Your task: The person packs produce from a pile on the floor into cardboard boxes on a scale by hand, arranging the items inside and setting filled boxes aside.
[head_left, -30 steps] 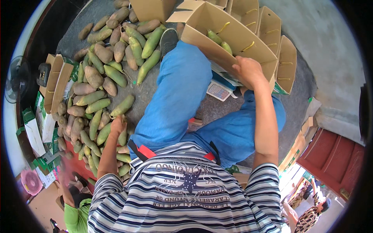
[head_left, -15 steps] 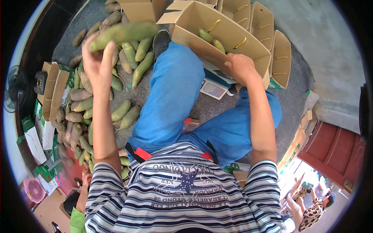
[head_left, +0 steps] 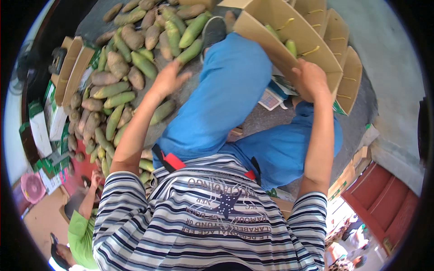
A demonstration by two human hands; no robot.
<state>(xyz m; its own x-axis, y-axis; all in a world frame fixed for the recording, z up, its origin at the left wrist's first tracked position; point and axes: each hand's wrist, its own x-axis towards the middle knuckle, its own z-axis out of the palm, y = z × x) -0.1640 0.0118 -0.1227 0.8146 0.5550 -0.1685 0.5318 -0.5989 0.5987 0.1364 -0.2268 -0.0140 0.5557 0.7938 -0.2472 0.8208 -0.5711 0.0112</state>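
My left hand (head_left: pixel 168 80) reaches over the pile on the floor, thumb and fingers apart. Nothing shows in it. Just beyond its fingertips lies a long green radish (head_left: pixel 190 51); whether they touch it I cannot tell. Other radishes spread around it, some green, some brown with soil, such as a fat green radish (head_left: pixel 144 66). My right hand (head_left: pixel 311 80) grips the near wall of an open cardboard box (head_left: pixel 266 44), fingers curled over the rim. Inside the box lie two green radishes, the nearer radish (head_left: pixel 291 47) plainer to see. Yellow cord handles (head_left: pixel 310 51) hang on its inner wall.
More open boxes (head_left: pixel 335 34) stand behind mine at the right. My bent knees (head_left: pixel 239 67) come between pile and box. A printed card (head_left: pixel 271 99) lies beneath the box. Folded cartons (head_left: pixel 72 74) and a pink fan (head_left: pixel 33 187) are at left. A person in green (head_left: pixel 82 237) sits lower left.
The green radish that my left hand held up is no longer in it. That hand has come down to the pile. My right hand stays on the box rim; the whole view has shifted.
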